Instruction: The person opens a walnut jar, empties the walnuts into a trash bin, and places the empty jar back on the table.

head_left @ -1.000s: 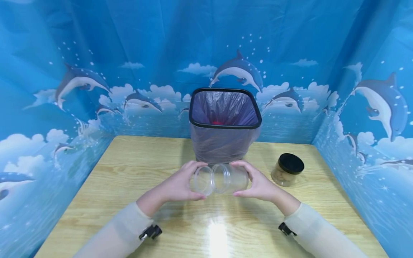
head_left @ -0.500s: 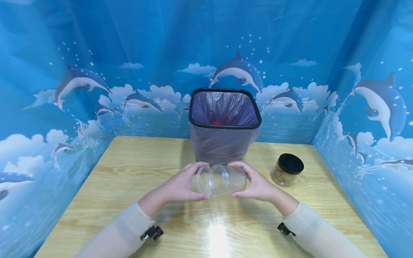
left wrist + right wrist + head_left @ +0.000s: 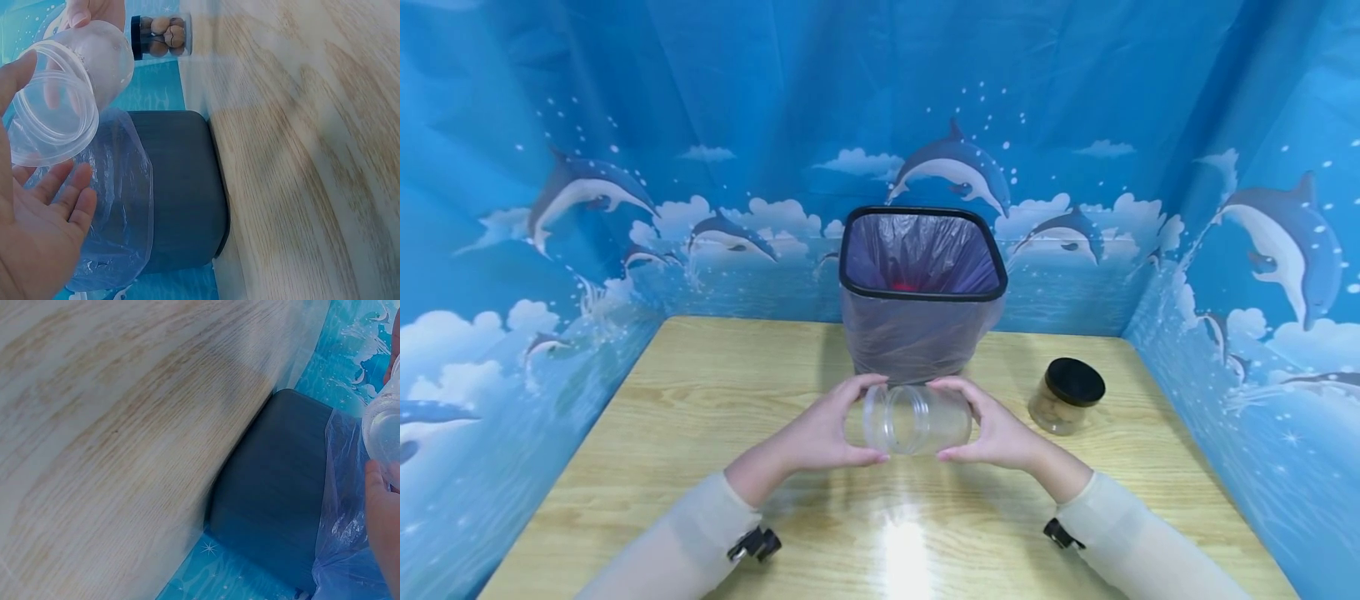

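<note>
1. One clear jar on its side, gripped by the right hand, mouth towards the left hand.
2. On the right: fingers and thumb curved round the jar's base end.
3. On the left: clear lid held between thumb and fingers, close at the jar's mouth. Cannot tell whether touching.
4. Jar and lid both raised above the worktop, just in front of the bin.
5. Bin upright on the worktop, dark-walled, black-rimmed, lined with a translucent purple bag; red patch inside, too hidden to name.
6. Well to the right, standing apart: lidded jar, black cap on, round brown contents visible from the left wrist.
7. Dolphin-printed blue backdrop on three sides.
</note>
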Motion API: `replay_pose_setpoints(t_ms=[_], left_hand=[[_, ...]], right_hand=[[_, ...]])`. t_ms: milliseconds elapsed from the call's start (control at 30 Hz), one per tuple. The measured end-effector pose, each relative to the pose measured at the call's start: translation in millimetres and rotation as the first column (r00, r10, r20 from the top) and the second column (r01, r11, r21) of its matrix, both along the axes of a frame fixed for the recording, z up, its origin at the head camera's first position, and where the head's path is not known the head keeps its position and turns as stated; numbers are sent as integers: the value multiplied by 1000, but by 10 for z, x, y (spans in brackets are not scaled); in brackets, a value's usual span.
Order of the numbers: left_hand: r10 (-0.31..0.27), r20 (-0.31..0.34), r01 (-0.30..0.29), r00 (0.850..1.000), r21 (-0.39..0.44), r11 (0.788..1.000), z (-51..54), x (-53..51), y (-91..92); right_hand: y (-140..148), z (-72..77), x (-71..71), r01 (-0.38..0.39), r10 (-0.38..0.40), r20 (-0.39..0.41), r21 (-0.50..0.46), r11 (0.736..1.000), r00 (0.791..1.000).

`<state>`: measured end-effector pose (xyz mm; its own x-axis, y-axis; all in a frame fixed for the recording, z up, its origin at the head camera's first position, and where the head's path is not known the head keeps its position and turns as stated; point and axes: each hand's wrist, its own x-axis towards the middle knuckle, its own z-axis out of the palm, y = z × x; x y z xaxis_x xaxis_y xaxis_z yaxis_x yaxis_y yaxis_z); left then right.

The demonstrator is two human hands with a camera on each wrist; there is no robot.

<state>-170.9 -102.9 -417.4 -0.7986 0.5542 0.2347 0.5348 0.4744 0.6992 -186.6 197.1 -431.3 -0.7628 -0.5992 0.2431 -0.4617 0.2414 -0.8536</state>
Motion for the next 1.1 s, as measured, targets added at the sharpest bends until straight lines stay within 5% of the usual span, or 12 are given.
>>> replay_pose_setpoints(t_ms=[567, 1100], left_hand=[[11, 23, -11, 1000, 31, 999, -20, 9, 110], [79, -83, -80, 993, -16, 997, -8, -7, 196]], right_hand=[[-30, -17, -6, 47, -46, -23, 66, 997, 999], [-66, -37, -1, 62, -60, -37, 60, 996, 997]])
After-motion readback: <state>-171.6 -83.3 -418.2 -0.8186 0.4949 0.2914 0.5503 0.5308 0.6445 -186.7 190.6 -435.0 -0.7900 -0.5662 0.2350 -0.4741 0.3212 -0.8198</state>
